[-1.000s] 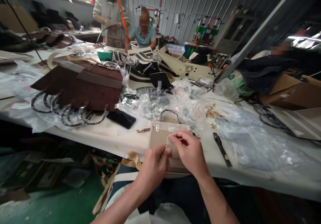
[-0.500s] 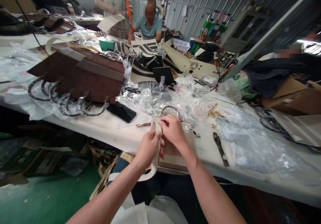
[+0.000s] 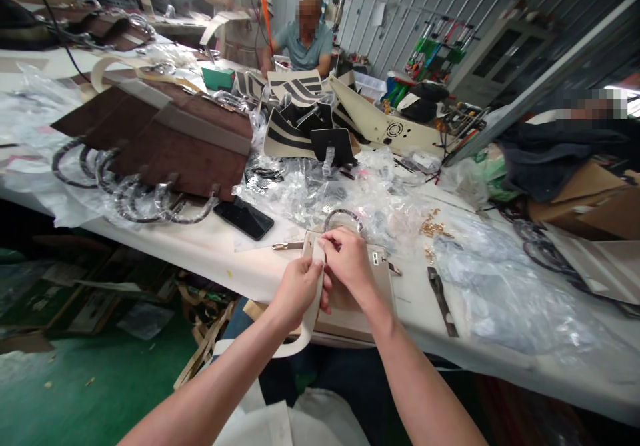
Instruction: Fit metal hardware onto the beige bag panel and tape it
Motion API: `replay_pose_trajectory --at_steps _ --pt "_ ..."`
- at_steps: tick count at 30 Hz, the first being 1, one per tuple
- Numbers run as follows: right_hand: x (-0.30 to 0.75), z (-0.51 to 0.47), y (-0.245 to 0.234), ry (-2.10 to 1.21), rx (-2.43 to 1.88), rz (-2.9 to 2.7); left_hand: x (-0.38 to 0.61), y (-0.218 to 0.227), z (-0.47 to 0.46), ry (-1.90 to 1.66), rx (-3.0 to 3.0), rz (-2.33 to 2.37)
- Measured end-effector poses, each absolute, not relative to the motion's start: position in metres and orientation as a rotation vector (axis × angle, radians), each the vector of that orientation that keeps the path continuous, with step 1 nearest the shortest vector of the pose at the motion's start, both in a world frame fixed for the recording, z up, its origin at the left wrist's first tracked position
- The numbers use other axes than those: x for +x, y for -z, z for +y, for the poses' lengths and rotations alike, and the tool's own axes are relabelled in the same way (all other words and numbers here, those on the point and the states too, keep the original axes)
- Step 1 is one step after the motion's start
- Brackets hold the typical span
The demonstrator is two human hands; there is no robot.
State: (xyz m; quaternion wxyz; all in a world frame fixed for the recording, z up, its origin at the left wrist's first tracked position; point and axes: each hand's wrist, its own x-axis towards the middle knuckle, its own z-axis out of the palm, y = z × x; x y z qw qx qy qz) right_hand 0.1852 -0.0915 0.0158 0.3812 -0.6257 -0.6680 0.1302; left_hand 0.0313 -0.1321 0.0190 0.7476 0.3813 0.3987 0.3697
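Observation:
A long cream strip [image 3: 306, 329] runs up between my hands, its lower part curving away to the left below the table edge. My left hand [image 3: 301, 285] is closed on the strip, thumb pressed on its face. My right hand [image 3: 349, 254] is closed in a pinch at the strip's upper end, over the upper left corner of a beige-brown bag panel [image 3: 367, 309]. What lies between the right fingertips is partly hidden. Behind that hand a plastic-wrapped bag handle [image 3: 343, 218] arches up. Small straps with metal ends stick out at both sides of the panel.
Left of the panel lie a black phone [image 3: 244, 218] and a stack of dark brown bag panels [image 3: 185, 145] with wrapped handles. Clear plastic [image 3: 525, 293], gold hardware pieces [image 3: 434, 225] and a dark strap [image 3: 442, 301] lie to the right. A person [image 3: 305, 39] sits across the table.
The view has shifted slightly, so the table things sit a little differently in the picture. Both hands keep nearly the same hold on the strip and place over the panel.

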Motion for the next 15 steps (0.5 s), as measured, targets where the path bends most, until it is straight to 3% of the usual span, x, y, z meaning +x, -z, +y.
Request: replay_pose_trajectory --at_steps 5,15 --pt "0.187 -0.093 -0.015 -0.419 -1.593 -1.555 0.031 -0.019 -0.131 -0.799 0.787 0.870" --pt "0.207 -0.096 -0.018 -0.426 -1.358 -1.920 0.031 -0.019 -0.135 -0.711 0.903 0.918"
